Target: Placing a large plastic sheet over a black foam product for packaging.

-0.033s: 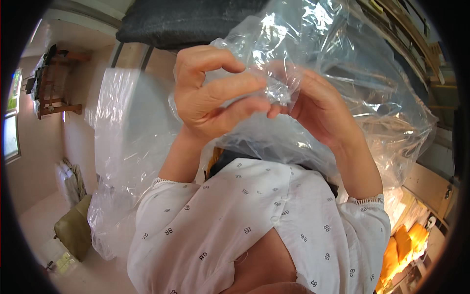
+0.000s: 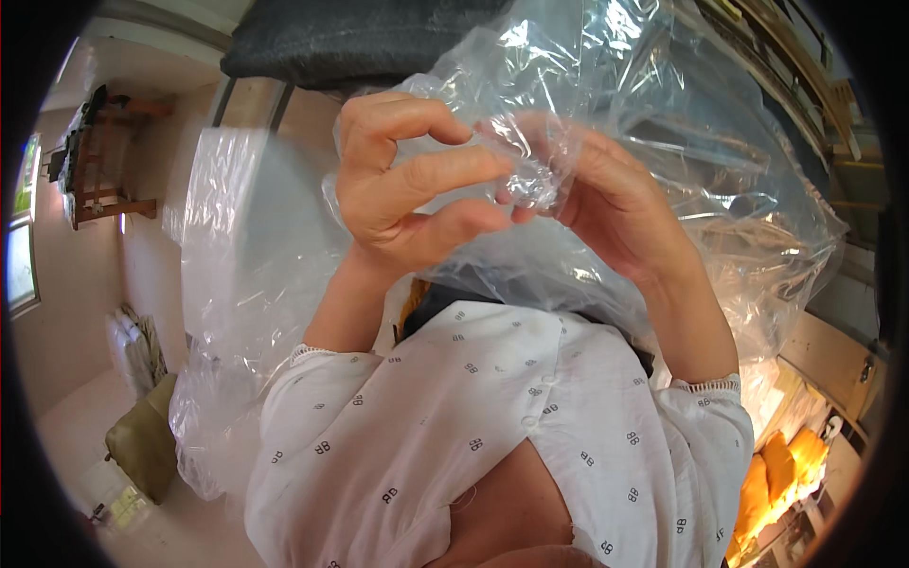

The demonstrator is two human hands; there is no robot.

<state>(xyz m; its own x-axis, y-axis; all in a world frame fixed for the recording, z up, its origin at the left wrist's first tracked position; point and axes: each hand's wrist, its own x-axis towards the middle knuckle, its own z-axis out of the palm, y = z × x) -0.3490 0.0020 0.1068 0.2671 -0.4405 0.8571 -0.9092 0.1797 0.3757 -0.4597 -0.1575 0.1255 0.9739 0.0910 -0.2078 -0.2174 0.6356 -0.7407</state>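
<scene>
Both of my hands are raised close to the camera, holding a large clear plastic bag point(image 2: 720, 189). My left hand point(image 2: 407, 189) pinches a crumpled bunch of the plastic point(image 2: 535, 175) between thumb and fingers. My right hand point(image 2: 615, 213) grips the same bunch from the other side and is seen partly through the film. The fingertips of the two hands meet at that bunch. A long loose part of the bag point(image 2: 246, 284) hangs down on the left past my forearm. My white patterned shirt point(image 2: 492, 426) fills the lower middle of the view.
A dark padded slab point(image 2: 350, 38) lies across the top. A wooden rack point(image 2: 104, 161) stands at far left beside a window point(image 2: 19, 246). An olive bag point(image 2: 142, 440) sits on the floor. Yellow-orange items point(image 2: 776, 473) and wooden frames point(image 2: 805, 85) are on the right.
</scene>
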